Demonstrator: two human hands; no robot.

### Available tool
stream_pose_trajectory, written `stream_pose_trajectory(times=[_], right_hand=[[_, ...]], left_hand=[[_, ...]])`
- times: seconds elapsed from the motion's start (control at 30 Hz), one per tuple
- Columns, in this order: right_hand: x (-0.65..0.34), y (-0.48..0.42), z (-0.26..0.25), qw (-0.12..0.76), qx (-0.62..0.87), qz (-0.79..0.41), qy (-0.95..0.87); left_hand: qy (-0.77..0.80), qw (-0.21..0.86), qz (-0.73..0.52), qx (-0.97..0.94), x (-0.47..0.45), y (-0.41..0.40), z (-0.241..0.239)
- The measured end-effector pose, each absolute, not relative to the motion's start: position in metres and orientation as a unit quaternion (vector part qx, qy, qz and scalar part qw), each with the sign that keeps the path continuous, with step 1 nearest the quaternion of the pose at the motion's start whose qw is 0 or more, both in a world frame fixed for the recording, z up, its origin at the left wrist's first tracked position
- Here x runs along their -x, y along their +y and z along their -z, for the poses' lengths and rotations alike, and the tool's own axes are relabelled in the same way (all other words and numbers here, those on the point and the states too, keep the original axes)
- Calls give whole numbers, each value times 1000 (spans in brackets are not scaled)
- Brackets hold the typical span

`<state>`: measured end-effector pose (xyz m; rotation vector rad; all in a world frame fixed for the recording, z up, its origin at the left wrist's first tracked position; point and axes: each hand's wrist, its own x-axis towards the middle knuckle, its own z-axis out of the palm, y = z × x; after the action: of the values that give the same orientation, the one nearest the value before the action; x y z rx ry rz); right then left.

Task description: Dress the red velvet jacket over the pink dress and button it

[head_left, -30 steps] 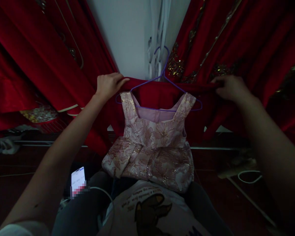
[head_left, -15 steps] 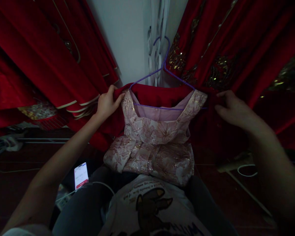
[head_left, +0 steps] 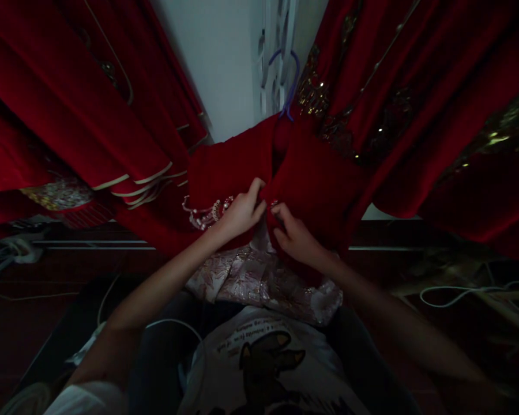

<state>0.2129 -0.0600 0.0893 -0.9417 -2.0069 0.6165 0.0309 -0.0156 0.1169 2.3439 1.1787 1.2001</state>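
A red jacket (head_left: 229, 164) hangs over a pink-and-silver floral dress (head_left: 242, 276) on a purple hanger (head_left: 294, 75). The dress's upper part is covered by the jacket; its skirt spreads across my lap. My left hand (head_left: 244, 212) is closed on the jacket's front edge at the middle, beside a trim of pearly beads (head_left: 205, 216). Just across the gap, my right hand (head_left: 296, 235) pinches the opposite front edge, with a small shiny piece at its fingertips. The two hands are close but apart, and their fingertips are partly hard to make out in the dim light.
Red garments (head_left: 90, 86) with pale edging hang on the left, and gold-sequined red garments (head_left: 393, 115) on the right. A white rack post (head_left: 277, 75) stands between them. White cables (head_left: 450, 297) lie on the floor at the right, and another cable (head_left: 177, 323) crosses my leg.
Both hands have come inward from the shoulders to the middle, drawing the red jacket's fronts over the dress. The lit phone at lower left is no longer visible.
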Motion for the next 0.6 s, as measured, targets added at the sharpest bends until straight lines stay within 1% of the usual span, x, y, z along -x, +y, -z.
stream_pose_trajectory(times=[0.03,0.1,0.2,0.27,0.3,0.37,0.43,0.53,0.6], right_hand=[[-206,-63,-84,400,362,-255,-802],[-202,-63,-76,410,366,-240,-800],[-211,-55,-78,492,394,-203,-749],[-218,-48,-85,552,400,-217,-699],[-220,-44,-89,569,400,-233,-680],[-222,-38,-97,571,400,-259,-668],[-220,-31,-100,556,393,-281,-676],[-215,-25,-97,542,372,-309,-687],[-213,-24,-91,545,366,-316,-685]], left_hand=[[417,130,-398,-807,-30,-16,-112],[456,106,-408,-784,-25,-13,-107],[464,61,-446,-763,-17,-8,-111],[429,71,-457,-776,-18,-8,-114],[411,84,-461,-782,-20,-8,-113],[389,109,-473,-783,-29,-8,-109],[382,126,-499,-767,-40,-8,-104],[374,140,-532,-747,-53,-8,-100],[372,141,-531,-748,-56,-10,-101]])
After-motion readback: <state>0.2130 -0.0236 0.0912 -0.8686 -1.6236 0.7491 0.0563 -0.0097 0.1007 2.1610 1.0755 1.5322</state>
